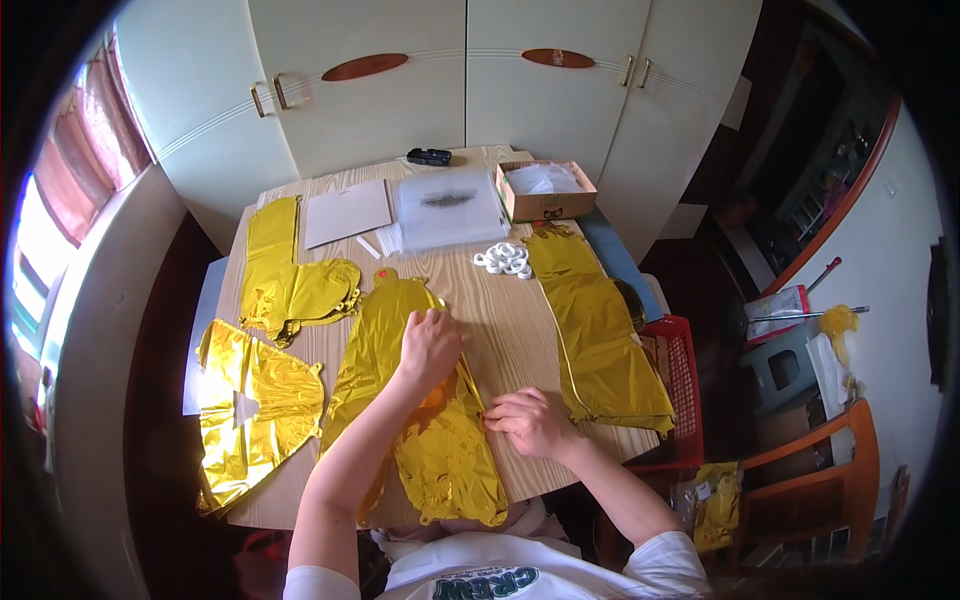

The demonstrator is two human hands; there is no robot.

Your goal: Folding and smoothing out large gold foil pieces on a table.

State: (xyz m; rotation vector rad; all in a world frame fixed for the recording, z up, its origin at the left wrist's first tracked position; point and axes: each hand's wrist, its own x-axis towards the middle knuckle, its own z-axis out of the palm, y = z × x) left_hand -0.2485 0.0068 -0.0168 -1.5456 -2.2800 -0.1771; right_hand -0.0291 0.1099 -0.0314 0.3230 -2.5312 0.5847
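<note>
A flat gold foil balloon (380,350) lies lengthwise on the table in front of me, its near end at the table's front edge. My left hand (432,348) is closed on its upper right part, the forearm crossing over the foil. Lower down, my right hand (530,420) pinches the balloon's right edge with its fingertips. More flat gold foil balloons lie about: one bent at an angle (270,265) at the far left, a shiny one (260,410) at the near left, and a long stack (595,330) to the right.
White ribbon rolls (503,260) sit in the middle back. Behind them are clear plastic bags (450,208), a grey board (348,213), a cardboard box (550,205) and a black object (429,157). A red basket (680,390) and a wooden chair (810,480) stand at the right.
</note>
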